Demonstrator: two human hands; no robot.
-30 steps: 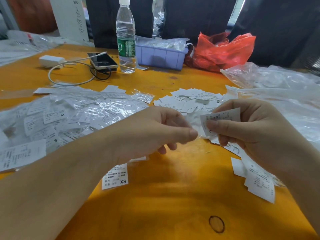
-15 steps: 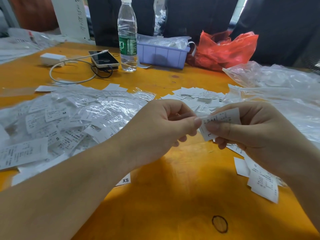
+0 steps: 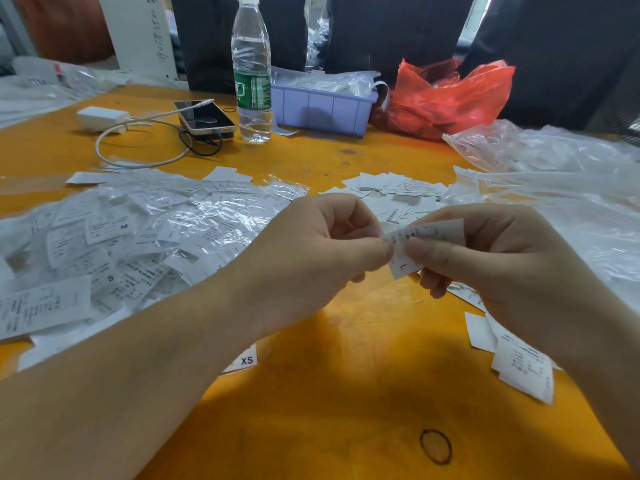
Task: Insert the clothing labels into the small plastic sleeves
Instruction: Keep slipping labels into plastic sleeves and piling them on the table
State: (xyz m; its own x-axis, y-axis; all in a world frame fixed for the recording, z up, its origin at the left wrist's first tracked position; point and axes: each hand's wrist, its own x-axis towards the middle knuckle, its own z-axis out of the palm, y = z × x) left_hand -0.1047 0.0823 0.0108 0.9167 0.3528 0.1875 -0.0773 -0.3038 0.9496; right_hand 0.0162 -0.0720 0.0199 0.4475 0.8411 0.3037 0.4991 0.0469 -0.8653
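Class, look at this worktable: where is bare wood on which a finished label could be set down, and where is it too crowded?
Free: the near orange table between the forearms, from the XS label to the dark ring mark; also a strip between the water bottle and the loose labels. Crowded: the sleeved pile at left, clear bags at right.

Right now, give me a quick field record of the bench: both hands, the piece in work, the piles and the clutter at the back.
left hand: pinches the left edge of the label
right hand: pinches the label, thumb on its face
label: white, marked L, held above the table
sleeved labels pile: left of the hands
loose labels pile: behind the hands
XS label: partly under the left forearm
back of table: water bottle, phone, purple bin, red bag
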